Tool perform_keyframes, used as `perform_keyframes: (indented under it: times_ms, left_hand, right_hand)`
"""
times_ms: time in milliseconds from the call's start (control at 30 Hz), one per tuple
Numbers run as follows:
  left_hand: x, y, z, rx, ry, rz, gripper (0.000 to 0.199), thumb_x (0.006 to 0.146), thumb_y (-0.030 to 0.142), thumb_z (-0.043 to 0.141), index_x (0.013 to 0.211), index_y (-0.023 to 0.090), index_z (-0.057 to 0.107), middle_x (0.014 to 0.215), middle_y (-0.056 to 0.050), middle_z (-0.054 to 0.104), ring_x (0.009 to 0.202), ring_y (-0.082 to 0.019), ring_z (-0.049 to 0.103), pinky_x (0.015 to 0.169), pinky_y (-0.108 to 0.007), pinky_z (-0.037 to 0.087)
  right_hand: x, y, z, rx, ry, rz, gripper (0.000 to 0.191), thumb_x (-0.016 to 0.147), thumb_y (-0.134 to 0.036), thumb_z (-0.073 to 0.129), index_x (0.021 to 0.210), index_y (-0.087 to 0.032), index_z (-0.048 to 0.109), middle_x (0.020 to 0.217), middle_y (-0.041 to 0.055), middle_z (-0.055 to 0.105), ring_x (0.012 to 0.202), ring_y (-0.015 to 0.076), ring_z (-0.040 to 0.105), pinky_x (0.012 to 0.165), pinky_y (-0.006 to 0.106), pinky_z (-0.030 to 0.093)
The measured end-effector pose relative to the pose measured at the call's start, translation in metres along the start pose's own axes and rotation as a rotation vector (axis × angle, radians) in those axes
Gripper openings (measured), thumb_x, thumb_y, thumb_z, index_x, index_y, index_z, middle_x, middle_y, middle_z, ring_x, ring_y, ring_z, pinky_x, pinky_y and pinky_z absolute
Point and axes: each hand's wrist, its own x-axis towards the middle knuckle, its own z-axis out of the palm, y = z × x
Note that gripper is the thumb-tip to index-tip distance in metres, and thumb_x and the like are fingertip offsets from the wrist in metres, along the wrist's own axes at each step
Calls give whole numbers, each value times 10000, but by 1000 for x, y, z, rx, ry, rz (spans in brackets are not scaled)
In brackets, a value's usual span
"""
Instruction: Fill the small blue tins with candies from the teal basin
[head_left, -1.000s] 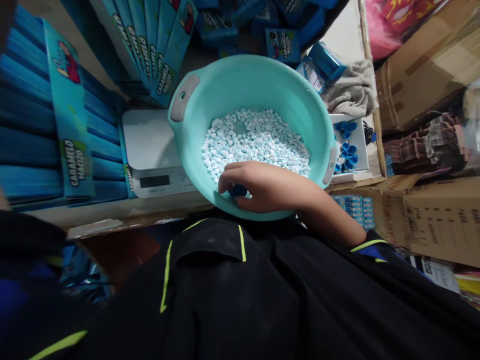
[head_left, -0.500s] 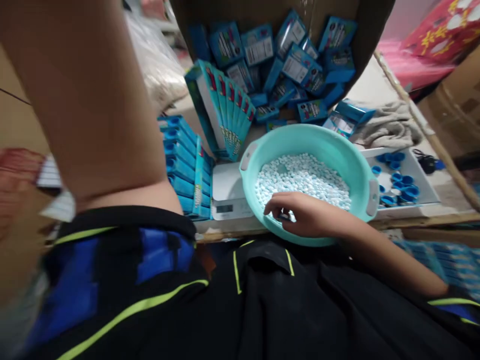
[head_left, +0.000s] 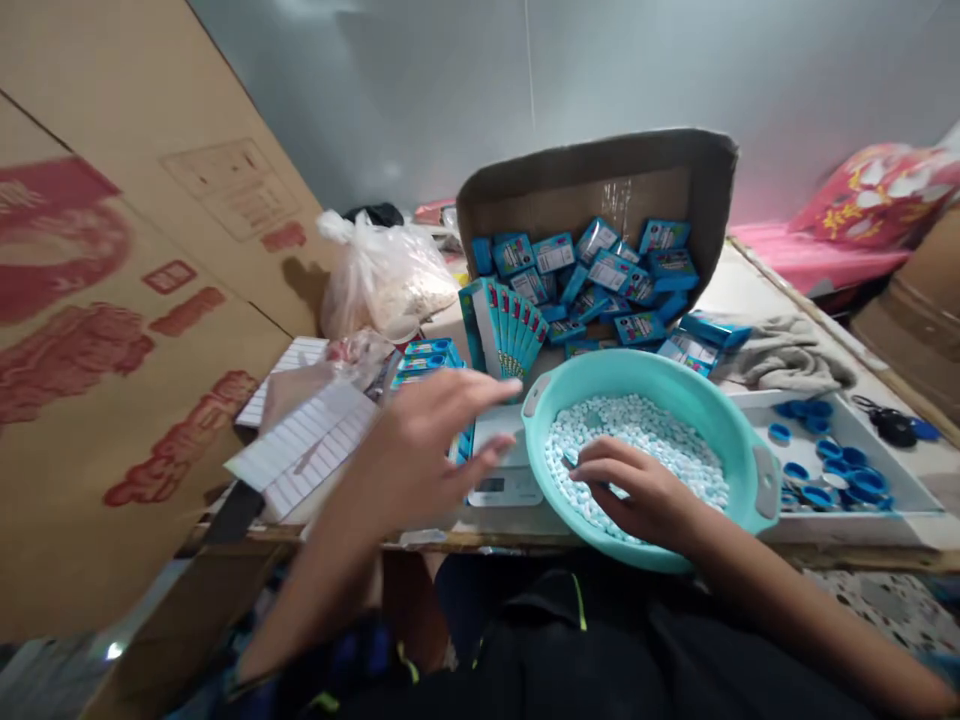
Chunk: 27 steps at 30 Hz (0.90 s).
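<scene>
A turquoise basin (head_left: 739,450) holds many small pale blue and white pieces (head_left: 645,430). Over its left part is my right hand (head_left: 637,490), fingers curled round a small shiny thing too small to name. My left hand (head_left: 442,440), slightly blurred, hangs in front of the white scale (head_left: 506,487), thumb and fingers apart with nothing between them. Behind it are blue boxes (head_left: 427,355), partly hidden by the hand. A fanned teal display pack (head_left: 510,325) stands behind the scale, left of the basin.
A cardboard box (head_left: 592,165) of small blue packs stands behind the basin. To the right are a white tray (head_left: 911,495) with blue caps and a grey cloth (head_left: 787,355). Printed sheets (head_left: 315,450), a plastic bag (head_left: 382,265) and a large carton (head_left: 150,300) are at left.
The view has tilted up and shows more at the left and back. My left arm, raised across the view before, has come down, and its hand now shows near the scale. My right hand stays at the basin.
</scene>
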Motion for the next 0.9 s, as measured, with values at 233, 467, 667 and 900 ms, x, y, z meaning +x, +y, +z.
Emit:
perform_keyframes:
  times_ms: [233, 467, 667, 900]
  left_hand:
    - [-28, 5, 112, -583, -44, -120, 326, 970, 394, 613, 1192, 174, 704, 1120, -99, 745, 1042, -205, 702, 941, -350, 568]
    - [-53, 4, 90, -481, 118, -166, 138, 920, 197, 675, 1039, 199, 746, 967, -66, 781, 906, -168, 736, 813, -275, 599]
    - [-86, -9, 29, 166, 437, -169, 287, 822, -1, 686, 1006, 218, 689, 974, -28, 751, 989, -184, 700, 931, -356, 570]
    - [-108, -40, 19, 553, 257, -113, 281, 808, 8, 682, 1040, 166, 667, 944, -82, 736, 939, -229, 690, 921, -415, 555]
  right_hand:
    - [0, -6, 3, 71, 53, -1, 236, 908, -20, 526, 1000, -229, 586, 893, 42, 636, 802, 145, 652, 709, 267, 571]
    - [-3, -6, 4, -5, 70, 6, 306, 896, 6, 511, 1069, -227, 610, 948, 70, 669, 873, 169, 690, 750, 282, 588]
    - [-5, 0, 1, -25, 85, 48, 292, 913, 10, 501, 1068, -213, 608, 975, 86, 651, 887, 168, 667, 754, 286, 575]
    - [-5, 2, 5, -42, -4, 69, 321, 910, 38, 432, 1049, -203, 593, 982, 83, 630, 863, 158, 654, 719, 270, 561]
